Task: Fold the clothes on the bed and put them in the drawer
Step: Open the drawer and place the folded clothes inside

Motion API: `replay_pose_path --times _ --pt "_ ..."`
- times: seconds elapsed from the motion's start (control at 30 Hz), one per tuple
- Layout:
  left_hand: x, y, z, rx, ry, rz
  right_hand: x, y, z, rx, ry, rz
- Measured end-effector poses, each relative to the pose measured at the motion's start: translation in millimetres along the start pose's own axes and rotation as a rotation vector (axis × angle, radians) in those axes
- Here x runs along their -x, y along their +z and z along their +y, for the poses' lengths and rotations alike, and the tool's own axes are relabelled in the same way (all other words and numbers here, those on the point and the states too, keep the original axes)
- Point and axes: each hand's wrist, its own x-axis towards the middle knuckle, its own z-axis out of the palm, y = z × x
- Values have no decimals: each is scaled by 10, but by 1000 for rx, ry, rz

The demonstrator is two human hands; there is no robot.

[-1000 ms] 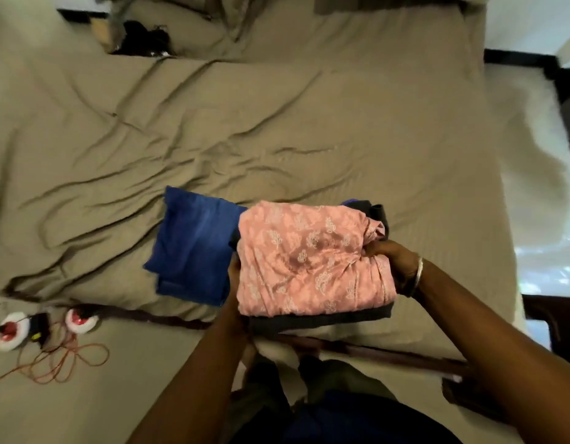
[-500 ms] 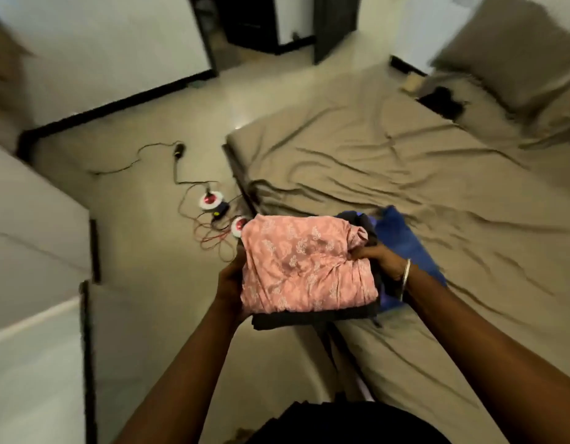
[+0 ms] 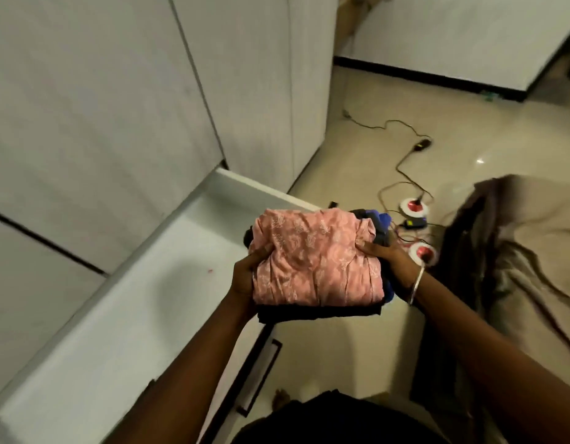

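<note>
**Over the open drawer: folded stack held in both hands**

Above the near right corner of the pulled-out white drawer point(image 3: 123, 302), a stack of folded clothes is carried clear of any surface. The top layer is a pink folded garment with a pale leaf print point(image 3: 315, 261); beneath it lies a dark folded garment point(image 3: 319, 313), and a blue folded garment point(image 3: 383, 219) shows at the far right edge.

The left hand point(image 3: 245, 277) grips the left side of the stack, thumb curled over the pink fabric, remaining fingers hidden underneath. The right hand point(image 3: 384, 256) grips the right side, thumb pressed onto the pink fabric, fingers wrapped below; a thin metal bangle point(image 3: 416, 285) sits on that wrist.

The drawer projects from a white wardrobe front point(image 3: 117, 107) and carries a black bar handle point(image 3: 261, 376) on its face. On the tiled floor to the right lie two round white-and-red sockets point(image 3: 413, 207) with trailing cables, beside the bed's beige sheet point(image 3: 527, 251)
</note>
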Motion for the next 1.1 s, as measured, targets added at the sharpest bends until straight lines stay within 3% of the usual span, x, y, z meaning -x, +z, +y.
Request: replay_pose_path --times 0.17,0.37,0.63,0.8,0.97,1.1 --pt "201 -839 349 167 127 223 -691 938 154 140 65 -187" --pt "436 -1614 235 384 233 455 -1374 1852 602 338 232 -427" --pt "433 -2261 -315 442 201 773 -1930 2340 1559 555 433 -676" --pt "387 -2645 -549 395 105 904 -2100 2361 2156 668 530 -720" --pt "322 -2882 -809 432 27 926 -2084 2426 2476 747 574 -691" --pt "248 -3043 -989 424 20 1064 -2085 2392 2697 734 667 -625"
